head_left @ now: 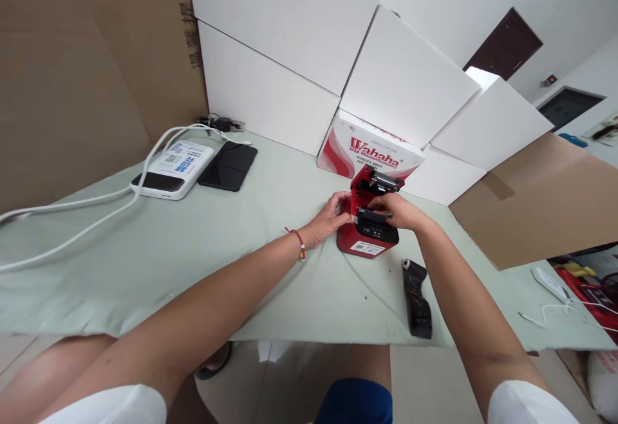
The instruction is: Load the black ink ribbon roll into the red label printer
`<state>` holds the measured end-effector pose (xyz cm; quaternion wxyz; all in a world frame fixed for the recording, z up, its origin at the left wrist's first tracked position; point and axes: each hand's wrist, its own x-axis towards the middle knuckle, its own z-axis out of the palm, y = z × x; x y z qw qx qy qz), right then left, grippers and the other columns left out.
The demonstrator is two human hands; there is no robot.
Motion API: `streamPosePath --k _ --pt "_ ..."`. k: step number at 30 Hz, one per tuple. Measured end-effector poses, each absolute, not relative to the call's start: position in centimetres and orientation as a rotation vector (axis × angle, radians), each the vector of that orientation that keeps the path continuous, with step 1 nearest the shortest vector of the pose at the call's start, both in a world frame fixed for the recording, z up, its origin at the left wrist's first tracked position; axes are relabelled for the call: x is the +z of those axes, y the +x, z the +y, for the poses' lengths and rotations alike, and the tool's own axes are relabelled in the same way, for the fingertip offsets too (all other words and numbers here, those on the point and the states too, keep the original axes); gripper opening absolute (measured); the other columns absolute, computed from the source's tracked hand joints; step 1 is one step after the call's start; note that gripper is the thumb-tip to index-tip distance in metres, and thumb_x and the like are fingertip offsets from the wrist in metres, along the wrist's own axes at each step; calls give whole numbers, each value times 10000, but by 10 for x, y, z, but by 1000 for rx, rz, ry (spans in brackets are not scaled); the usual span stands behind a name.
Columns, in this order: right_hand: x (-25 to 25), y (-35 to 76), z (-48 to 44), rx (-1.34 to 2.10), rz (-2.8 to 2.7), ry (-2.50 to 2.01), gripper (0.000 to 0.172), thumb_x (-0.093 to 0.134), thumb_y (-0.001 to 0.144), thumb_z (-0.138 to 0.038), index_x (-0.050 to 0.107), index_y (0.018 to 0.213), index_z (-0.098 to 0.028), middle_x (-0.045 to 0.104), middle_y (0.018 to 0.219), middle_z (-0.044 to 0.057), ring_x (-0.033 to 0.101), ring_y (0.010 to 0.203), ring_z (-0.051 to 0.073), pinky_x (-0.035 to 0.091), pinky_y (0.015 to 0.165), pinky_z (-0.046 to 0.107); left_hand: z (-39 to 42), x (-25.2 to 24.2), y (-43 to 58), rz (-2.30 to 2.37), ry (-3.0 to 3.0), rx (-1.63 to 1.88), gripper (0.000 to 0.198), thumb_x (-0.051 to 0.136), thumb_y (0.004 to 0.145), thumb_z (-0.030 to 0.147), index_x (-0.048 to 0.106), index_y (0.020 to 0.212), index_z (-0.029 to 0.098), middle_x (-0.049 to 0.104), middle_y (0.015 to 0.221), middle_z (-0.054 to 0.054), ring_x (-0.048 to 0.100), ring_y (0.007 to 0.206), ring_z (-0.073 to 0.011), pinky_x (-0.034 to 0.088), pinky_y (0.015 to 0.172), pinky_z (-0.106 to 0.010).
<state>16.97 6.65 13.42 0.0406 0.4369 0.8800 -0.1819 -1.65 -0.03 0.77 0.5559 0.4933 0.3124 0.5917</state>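
A small red device (367,244) with a black top and an opened lid stands on the pale green table cover (193,257). My left hand (331,218) grips its left side, fingers curled against the red casing. My right hand (393,210) rests on the black top part, fingers closed over it. A red string bracelet is on my left wrist. A black strip of ribbon with a small roll (418,295) lies on the cover just right of the device, under my right forearm.
A red-and-white Wahaha box (369,147) sits behind the device, among stacked white boxes (290,38). A white power bank (174,168), a black phone (228,165) and white cables (96,212) lie at the left. Brown cardboard (535,199) leans at the right.
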Motion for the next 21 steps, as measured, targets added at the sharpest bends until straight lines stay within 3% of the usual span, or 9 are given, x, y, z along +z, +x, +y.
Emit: streamPosePath --k 3,9,14,18,21 --pt "133 170 72 -608 2644 1259 300 672 772 -127 794 1043 -171 812 997 52 727 909 219 536 789 274 2 5 -17 746 1170 1393 620 692 742 285 473 1318 225 488 1486 -111 367 1474 -280 258 1245 -476" --pt "134 165 77 -611 2557 1197 266 712 791 -166 826 1029 -202 826 940 29 730 858 224 551 787 288 2 5 -17 732 1185 1393 600 685 763 289 477 1322 230 510 1466 -102 392 1456 -275 278 1236 -476" --pt "140 171 66 -630 2602 1257 349 623 895 -198 789 1191 -283 811 1122 11 741 966 231 581 888 339 1 6 -17 728 1200 1389 598 669 764 277 470 1325 218 533 1435 -111 432 1424 -282 296 1234 -490" --pt "142 187 47 -769 2807 1181 403 568 873 -130 800 1153 -306 748 1304 -5 700 1180 222 554 1054 386 2 4 -16 753 1221 1402 612 663 768 277 466 1344 213 518 1450 -117 419 1434 -290 287 1242 -502" --pt "140 201 28 -893 2894 1164 393 535 917 -175 788 1187 -307 729 1341 2 690 1213 212 545 1086 408 3 1 -16 814 1280 1414 582 653 807 308 483 1358 229 514 1460 -109 408 1441 -300 295 1242 -518"
